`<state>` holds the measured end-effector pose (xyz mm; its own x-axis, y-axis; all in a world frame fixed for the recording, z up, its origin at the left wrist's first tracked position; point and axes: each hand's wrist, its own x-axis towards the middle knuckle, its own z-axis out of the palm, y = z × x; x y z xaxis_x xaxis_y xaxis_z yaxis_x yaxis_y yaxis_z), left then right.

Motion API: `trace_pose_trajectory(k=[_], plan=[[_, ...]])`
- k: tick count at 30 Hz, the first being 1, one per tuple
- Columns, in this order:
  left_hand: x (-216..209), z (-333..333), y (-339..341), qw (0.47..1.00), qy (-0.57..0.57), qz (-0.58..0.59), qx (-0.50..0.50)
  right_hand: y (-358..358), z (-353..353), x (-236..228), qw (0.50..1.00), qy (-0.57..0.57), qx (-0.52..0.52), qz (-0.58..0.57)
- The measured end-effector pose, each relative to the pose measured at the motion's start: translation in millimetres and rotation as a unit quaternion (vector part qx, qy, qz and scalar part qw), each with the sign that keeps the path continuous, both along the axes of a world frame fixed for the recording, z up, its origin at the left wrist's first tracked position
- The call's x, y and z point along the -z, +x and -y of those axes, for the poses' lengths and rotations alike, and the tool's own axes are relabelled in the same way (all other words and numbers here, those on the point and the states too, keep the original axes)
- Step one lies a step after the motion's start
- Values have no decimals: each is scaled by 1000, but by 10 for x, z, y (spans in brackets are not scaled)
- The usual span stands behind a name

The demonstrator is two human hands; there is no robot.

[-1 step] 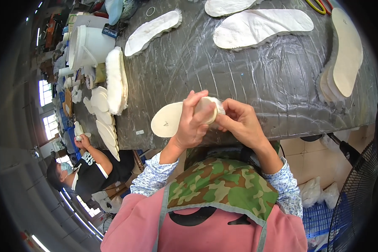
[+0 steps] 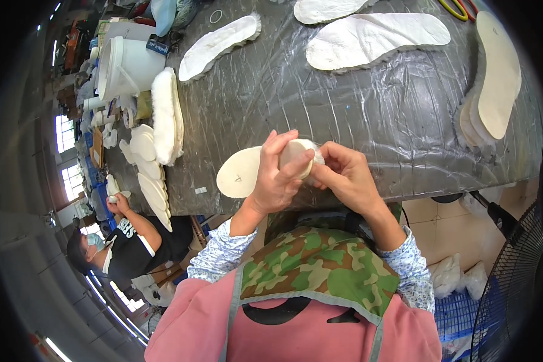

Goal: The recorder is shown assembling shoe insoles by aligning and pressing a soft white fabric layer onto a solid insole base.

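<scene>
A cream insole (image 2: 239, 173) with a small pen mark and white fleece along one end lies across my hands above the near part of the table. My left hand (image 2: 276, 175) is closed round its middle, fingers curled over the sole. At the fleecy right end, my right hand (image 2: 342, 173) pinches the edge between thumb and fingers. The fingers hide part of the fleece and the insole's middle. Further off, white fleece-backed pieces (image 2: 377, 41) lie flat, skin side up, with another white piece (image 2: 218, 48) at the far left.
Stacked cream insoles (image 2: 498, 78) stand at the right; a fleecy stack (image 2: 166, 114) and overlapping insoles (image 2: 152, 181) line the left. A white bucket (image 2: 130, 66) is at the far left, scissors handles (image 2: 458, 9) at the back. A co-worker (image 2: 120, 235) sits left; a black fan (image 2: 510, 283) stands right.
</scene>
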<state>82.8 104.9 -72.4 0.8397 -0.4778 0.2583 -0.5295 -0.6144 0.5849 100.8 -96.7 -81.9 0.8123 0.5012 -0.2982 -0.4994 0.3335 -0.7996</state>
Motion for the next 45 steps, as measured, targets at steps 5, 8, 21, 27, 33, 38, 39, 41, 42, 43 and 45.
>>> trace_pose_trajectory(k=[5, 8, 21, 27, 33, 38, 39, 41, 42, 43, 45], plan=[[145, 24, -72, 994, 96, 44, -31, -62, -55, -39, 945, -258, 96, 174], [144, 24, -84, 991, 121, 39, -36, -51, -59, -70, 924, -310, 112, 196], [84, -26, -220, 986, 154, -11, -57, 49, -17, -89, 901, -375, 41, 213], [136, -42, -229, 988, 144, -6, -51, 45, -63, -105, 880, -414, 45, 228], [120, -46, -234, 982, 187, -6, -27, 21, -74, -119, 880, -419, 58, 214], [106, -76, -215, 984, 173, -25, -16, 79, 44, -134, 895, -398, -5, 200], [113, -102, -225, 983, 182, -33, -17, 120, 140, -172, 914, -364, -36, 177], [115, -125, -232, 980, 192, -44, -16, 182, 284, -268, 916, -365, -72, 148], [111, -126, -215, 982, 187, -40, -9, 193, 317, -302, 906, -389, -62, 157], [106, -130, -207, 983, 181, -35, -3, 189, 326, -308, 894, -412, -52, 167], [92, -120, -199, 982, 184, -42, -1, 167, 303, -258, 894, -411, -25, 178]])
